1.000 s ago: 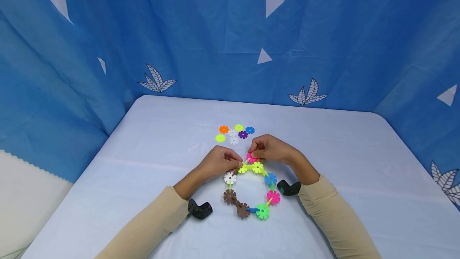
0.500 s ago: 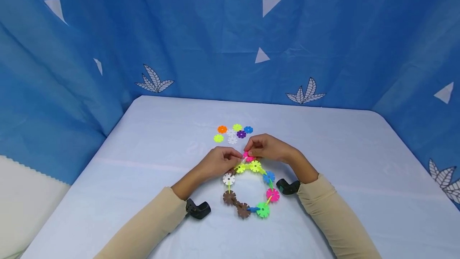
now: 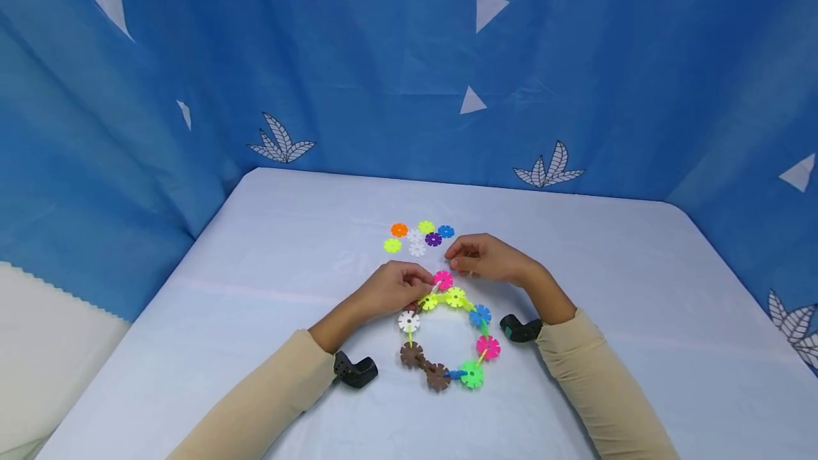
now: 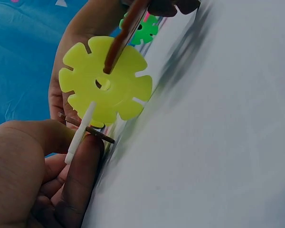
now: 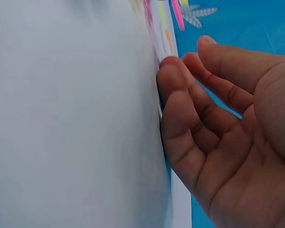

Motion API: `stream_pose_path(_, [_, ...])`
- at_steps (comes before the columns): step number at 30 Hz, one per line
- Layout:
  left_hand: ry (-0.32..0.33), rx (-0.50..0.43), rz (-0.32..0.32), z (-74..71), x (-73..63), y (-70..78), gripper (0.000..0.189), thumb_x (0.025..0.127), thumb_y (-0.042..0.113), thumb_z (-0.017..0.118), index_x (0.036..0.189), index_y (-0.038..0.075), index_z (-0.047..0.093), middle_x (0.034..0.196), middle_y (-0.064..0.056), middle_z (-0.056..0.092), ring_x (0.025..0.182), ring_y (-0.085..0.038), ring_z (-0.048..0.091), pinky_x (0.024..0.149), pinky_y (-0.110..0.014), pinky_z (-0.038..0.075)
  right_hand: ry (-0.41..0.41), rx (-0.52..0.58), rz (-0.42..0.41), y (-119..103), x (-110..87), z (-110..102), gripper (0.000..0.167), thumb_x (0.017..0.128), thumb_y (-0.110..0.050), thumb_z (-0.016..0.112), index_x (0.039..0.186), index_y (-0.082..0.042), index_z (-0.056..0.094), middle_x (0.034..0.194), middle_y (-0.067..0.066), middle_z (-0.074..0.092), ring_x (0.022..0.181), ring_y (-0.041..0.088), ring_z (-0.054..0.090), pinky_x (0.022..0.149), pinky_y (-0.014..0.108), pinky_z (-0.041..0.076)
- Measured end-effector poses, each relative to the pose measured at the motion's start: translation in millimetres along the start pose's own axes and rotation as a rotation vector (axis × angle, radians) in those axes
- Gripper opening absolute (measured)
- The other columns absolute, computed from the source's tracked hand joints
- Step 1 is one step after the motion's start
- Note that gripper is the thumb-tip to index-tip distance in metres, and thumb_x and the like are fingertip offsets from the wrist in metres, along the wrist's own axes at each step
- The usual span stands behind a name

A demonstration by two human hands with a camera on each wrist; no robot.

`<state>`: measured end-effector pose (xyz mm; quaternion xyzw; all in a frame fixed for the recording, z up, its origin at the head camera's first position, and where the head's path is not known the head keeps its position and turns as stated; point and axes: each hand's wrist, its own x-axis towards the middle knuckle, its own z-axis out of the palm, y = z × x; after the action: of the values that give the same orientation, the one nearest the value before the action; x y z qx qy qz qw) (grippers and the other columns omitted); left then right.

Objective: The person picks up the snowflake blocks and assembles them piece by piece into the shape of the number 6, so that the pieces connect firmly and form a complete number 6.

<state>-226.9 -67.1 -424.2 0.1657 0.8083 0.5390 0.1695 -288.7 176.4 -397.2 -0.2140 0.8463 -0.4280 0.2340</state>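
A ring of notched snowflake discs [image 3: 473, 375] in several colours lies on the table, slotted edge to edge. My left hand [image 3: 393, 287] pinches it at the upper left; in the left wrist view, thumb and finger are at an edge-on white disc [image 4: 80, 133] and a dark one [image 4: 102, 135], beside a yellow disc [image 4: 107, 95]. A pink disc [image 3: 443, 280] sticks out beyond the ring's far side, joined by a white disc seen edge-on. My right hand [image 3: 488, 258] is just right of and beyond the pink disc, fingers loosely curved with nothing in them.
Several loose discs lie beyond the ring, among them an orange [image 3: 399, 230], a purple [image 3: 433, 239] and a blue one [image 3: 446, 231]. Black wrist devices [image 3: 356, 371] sit by both sleeves. A blue curtain [image 3: 396, 55] hangs behind the white table [image 3: 287, 233].
My right hand has let go of the pink disc and drawn away to the right. The pink disc stays joined to the ring, and my left hand keeps its grip.
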Motion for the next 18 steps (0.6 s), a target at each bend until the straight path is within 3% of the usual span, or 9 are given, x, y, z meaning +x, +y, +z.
stream_pose_path(6, [0.004,0.034,-0.014,2.0,1.8,0.2,0.016,0.097,0.015,0.067,0.11,0.01,0.074,0.076,-0.001,0.062,0.061,-0.013,0.054,0.063,-0.026,0.047,0.029,-0.039,-0.008,6.9,4.6,-18.4,0.023,0.101,-0.015,0.064,0.122,-0.005,0.065,0.1,0.011,0.065,0.087,0.027,0.061,0.074,0.036,0.053])
stream_pose_path(13, [0.007,0.027,-0.009,-0.3,0.8,1.1,0.014,0.097,0.013,0.066,0.109,0.01,0.073,0.08,-0.002,0.063,0.062,-0.013,0.054,0.064,-0.029,0.047,0.081,-0.279,-0.013,1.2,27.2,-37.0,0.039,0.101,-0.012,0.063,0.139,-0.006,0.056,0.113,0.015,0.063,0.092,0.026,0.061,0.08,0.039,0.054])
stream_pose_path(18, [-0.007,0.003,-0.008,-0.8,1.0,-0.3,0.015,0.098,0.012,0.065,0.111,0.01,0.071,0.081,-0.002,0.063,0.061,-0.012,0.054,0.063,-0.027,0.047,0.038,-0.401,-0.008,-4.6,46.6,-34.4,0.047,0.1,-0.018,0.066,0.145,-0.009,0.055,0.111,0.014,0.058,0.097,0.026,0.053,0.082,0.039,0.048])
